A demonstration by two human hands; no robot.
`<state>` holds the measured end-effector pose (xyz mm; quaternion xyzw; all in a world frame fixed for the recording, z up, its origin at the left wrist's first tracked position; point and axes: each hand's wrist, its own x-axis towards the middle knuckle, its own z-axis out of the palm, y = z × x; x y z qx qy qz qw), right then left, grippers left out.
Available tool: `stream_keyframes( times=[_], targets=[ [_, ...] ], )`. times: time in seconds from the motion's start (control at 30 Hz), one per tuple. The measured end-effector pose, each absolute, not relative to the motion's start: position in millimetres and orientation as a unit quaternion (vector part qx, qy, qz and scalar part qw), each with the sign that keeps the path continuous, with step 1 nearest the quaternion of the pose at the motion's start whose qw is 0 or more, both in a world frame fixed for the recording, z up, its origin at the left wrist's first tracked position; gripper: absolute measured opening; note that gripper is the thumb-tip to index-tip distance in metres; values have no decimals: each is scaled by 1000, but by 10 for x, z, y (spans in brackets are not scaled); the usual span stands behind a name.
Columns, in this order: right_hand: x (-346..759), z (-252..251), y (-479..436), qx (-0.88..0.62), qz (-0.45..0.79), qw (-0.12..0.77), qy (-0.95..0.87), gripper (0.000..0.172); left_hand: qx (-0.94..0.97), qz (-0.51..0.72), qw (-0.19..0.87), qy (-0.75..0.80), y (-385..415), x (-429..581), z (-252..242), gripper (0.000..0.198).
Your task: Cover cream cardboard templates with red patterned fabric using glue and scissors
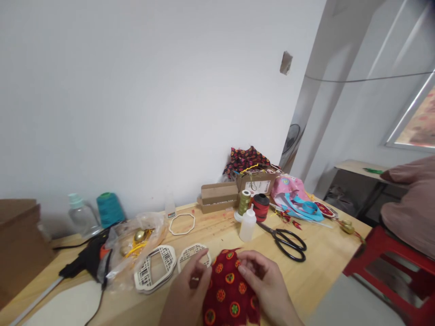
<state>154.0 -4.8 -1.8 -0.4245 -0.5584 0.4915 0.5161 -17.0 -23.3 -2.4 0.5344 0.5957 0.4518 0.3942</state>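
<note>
A dark red cloth piece [224, 294] with round orange and green flower motifs hangs between my hands at the table's near edge. My right hand [267, 280] pinches its upper right edge between thumb and fingers. On the other side, my left hand [188, 290] is curled with its thumb against the cloth's left edge; its lower fingers are partly hidden. Just behind my left hand lies a pale lattice frame [185, 255], and a stack of similar frames [157, 268] is to its left. Beyond the cloth stand a white squeeze bottle [248, 225] and black-handled scissors [288, 244].
A glue gun [89, 256], a plastic bag [117, 267] and a teal thread cone [109, 210] occupy the left. Green thread [244, 203], red thread [261, 209] and cardboard boxes [219, 198] stand at the back. A person [413, 203] sits on a red stool [380, 253] at right.
</note>
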Motion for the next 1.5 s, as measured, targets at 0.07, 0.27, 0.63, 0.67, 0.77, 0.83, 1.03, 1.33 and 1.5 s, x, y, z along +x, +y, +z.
stream_keyframes(
  times=[0.07, 0.27, 0.63, 0.67, 0.77, 0.83, 1.03, 1.33, 1.5],
  targets=[
    [1534, 93, -111, -385, 478, 513, -600, 10, 489, 498, 411, 587, -231, -190, -23, 41],
    [1569, 342, -221, -291, 406, 477, -724, 12, 431, 514, 517, 532, -286, -201, 17, 33],
    [1536, 199, -167, -402, 236, 526, -711, 11, 238, 486, 759, 362, -294, -75, 85, 18],
    [1513, 198, -170, -387, 206, 516, -736, 13, 254, 481, 758, 360, -286, -81, 62, 18],
    [1424, 190, -166, -352, 140, 457, -804, 15, 300, 472, 741, 372, -268, -98, 9, 18],
    [1374, 176, -147, -356, 110, 431, -822, 15, 300, 477, 718, 408, -270, -107, -6, 20],
    [1338, 155, -112, -377, 82, 401, -831, 13, 305, 522, 609, 513, -310, -129, -25, 30],
    [1422, 137, 17, -470, 225, 507, -687, 20, 409, 468, 681, 388, -289, -90, -68, 23],
    [1611, 151, 33, -475, 251, 551, -638, 19, 260, 533, 707, 386, -273, -82, -7, 13]
  ],
)
